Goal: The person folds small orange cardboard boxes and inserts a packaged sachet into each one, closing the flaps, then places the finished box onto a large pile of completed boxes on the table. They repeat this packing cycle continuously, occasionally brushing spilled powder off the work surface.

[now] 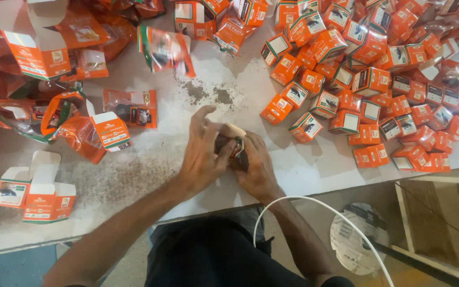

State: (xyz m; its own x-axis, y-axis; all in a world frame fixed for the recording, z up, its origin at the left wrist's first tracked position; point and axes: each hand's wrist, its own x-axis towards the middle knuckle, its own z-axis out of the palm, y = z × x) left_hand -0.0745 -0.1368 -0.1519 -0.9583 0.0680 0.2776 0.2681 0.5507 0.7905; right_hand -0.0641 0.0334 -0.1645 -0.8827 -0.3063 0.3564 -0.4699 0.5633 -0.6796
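Currently both hands, left hand (202, 154) and right hand (257, 166), close their fingers around one small orange box (233, 139) (flap open) over the white table (314, 165), near the heap of boxes (378, 79)

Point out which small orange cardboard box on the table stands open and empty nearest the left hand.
The open orange cardboard box at the table's left front edge, flaps up, white inside showing; the right-hand heap's boxes are closed.

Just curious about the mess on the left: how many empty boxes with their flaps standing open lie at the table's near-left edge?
2. One open orange box lies nearest the left edge; the other touches it on its right. More open boxes lie farther up the table.
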